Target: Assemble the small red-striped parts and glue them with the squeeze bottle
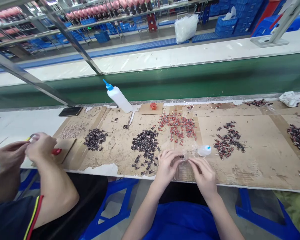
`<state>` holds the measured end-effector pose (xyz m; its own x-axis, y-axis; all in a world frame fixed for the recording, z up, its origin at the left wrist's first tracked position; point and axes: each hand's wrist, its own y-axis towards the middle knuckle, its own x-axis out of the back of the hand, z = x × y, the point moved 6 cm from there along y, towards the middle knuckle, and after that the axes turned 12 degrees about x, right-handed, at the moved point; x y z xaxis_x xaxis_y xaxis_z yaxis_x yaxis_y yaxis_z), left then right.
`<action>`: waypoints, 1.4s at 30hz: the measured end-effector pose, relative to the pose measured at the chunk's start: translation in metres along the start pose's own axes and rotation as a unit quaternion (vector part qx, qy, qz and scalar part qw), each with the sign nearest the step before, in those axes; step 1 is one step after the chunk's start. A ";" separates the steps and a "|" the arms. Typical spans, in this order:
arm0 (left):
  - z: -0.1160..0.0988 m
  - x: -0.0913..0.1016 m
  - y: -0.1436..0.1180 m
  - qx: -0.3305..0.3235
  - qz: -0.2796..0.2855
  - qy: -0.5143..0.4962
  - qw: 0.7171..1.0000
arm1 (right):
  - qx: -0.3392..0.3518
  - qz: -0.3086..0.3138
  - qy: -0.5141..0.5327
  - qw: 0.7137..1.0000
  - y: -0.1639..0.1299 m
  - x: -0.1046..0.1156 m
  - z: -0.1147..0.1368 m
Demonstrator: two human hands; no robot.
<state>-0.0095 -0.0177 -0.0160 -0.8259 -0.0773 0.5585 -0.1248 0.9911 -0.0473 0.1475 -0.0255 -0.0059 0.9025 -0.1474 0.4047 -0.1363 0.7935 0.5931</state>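
Observation:
Close to the table's front edge, my left hand pinches a small black part between thumb and fingertips. My right hand is closed in a pinch just beside it, its fingertips almost meeting the left ones; what they hold is too small to make out. Left of my hands lies a pile of small black parts, with loose ones scattered in front. Beyond my hands is a spread of small red-and-silver pieces. A little white bottle with a blue tip lies just behind my right hand.
Cardboard covers the table. A mixed red-and-black pile is at right, another black pile at left. A tall white squeeze bottle, an orange-red cap and a phone sit behind. A co-worker's hands work at far left.

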 end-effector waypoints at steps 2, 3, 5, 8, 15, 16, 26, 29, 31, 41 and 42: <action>0.001 0.000 0.003 -0.010 -0.026 0.075 0.997 | -0.046 -0.027 -0.009 0.999 -0.004 0.001 -0.003; 0.002 -0.001 0.004 -0.014 -0.033 0.096 0.995 | -0.064 -0.036 -0.009 0.997 -0.005 0.000 -0.003; 0.003 -0.004 0.006 -0.021 -0.041 0.113 0.993 | -0.089 -0.045 -0.002 0.995 -0.008 -0.002 -0.003; 0.003 -0.006 0.006 -0.019 -0.042 0.090 0.995 | -0.128 -0.053 0.013 0.990 -0.010 -0.006 -0.002; -0.003 0.003 -0.001 0.000 -0.016 -0.067 0.998 | -0.227 -0.047 0.103 0.967 -0.014 -0.017 -0.010; -0.005 0.003 -0.002 -0.006 -0.013 -0.075 0.997 | -0.232 -0.048 0.114 0.965 -0.014 -0.017 -0.010; -0.012 0.005 -0.005 0.017 0.038 -0.124 0.991 | -0.206 -0.078 0.140 0.965 -0.007 -0.008 -0.003; -0.016 0.006 -0.007 0.026 0.052 -0.138 0.989 | -0.172 -0.082 0.113 0.975 -0.008 -0.006 -0.001; -0.020 0.006 -0.008 0.025 0.048 -0.140 0.989 | -0.159 -0.082 0.101 0.979 -0.009 -0.005 0.000; -0.031 0.008 -0.019 -0.002 0.008 -0.047 0.999 | -0.183 -0.011 0.165 0.969 0.001 -0.002 0.006; -0.032 0.007 -0.020 -0.002 0.010 -0.042 0.999 | -0.199 -0.013 0.179 0.963 0.001 -0.002 0.004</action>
<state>0.0043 -0.0345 0.0153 -0.8712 -0.0669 0.4864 -0.1065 0.9928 -0.0542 0.1440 -0.0271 -0.0034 0.9964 -0.0137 0.0842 -0.0084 0.9664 0.2570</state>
